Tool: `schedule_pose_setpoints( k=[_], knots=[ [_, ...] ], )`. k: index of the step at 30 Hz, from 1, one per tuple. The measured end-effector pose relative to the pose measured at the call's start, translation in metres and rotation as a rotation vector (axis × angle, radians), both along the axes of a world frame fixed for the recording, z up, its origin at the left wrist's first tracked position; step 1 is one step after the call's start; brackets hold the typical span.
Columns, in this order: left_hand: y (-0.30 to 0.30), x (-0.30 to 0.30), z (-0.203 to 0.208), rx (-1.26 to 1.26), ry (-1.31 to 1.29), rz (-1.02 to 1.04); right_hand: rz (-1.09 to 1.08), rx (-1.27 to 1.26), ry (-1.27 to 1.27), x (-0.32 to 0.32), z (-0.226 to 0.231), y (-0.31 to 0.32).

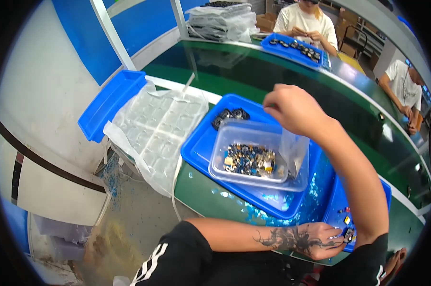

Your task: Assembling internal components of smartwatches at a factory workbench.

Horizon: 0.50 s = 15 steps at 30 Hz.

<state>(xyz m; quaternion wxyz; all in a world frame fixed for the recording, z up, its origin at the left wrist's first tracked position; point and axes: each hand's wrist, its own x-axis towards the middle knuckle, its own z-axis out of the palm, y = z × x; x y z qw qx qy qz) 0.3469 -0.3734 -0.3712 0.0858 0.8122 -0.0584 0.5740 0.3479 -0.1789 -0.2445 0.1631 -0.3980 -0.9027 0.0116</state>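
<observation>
My left hand [322,240], on a tattooed forearm, reaches across to the right. Its fingers are closed at a small round black-and-metal part [350,235] over the right-hand blue tray [337,202]. Raised above the far right side of the larger blue tray [201,143] is my right hand [294,109], its fingers curled downward; whether anything is in them is hidden. Below that hand stands a clear plastic container [218,164] holding many small mixed parts [249,159]. A translucent plastic piece [294,150] stands at the container's right end. Several round black parts [229,116] lie behind the container.
To the left, a clear compartment tray [163,124] in plastic film adjoins an empty-looking blue tray [113,102]. Blue flakes [253,212] are scattered on the green table. Across the green belt [244,71], a person [306,21] works at a blue tray [291,49]; another person [404,86] sits farther right.
</observation>
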Motion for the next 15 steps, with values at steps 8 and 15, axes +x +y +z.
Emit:
schedule_pose_setpoints(
  k=[8, 15],
  knots=[
    [0.004, 0.026, -0.065, -0.007, 0.197, -0.132, 0.064, -0.226, -0.450, -0.085, -0.041, 0.077],
    [0.025, -0.015, 0.014, -0.883, 1.048, -0.495, 0.055, -0.287, -0.438, -0.087, -0.047, 0.080]
  ],
)
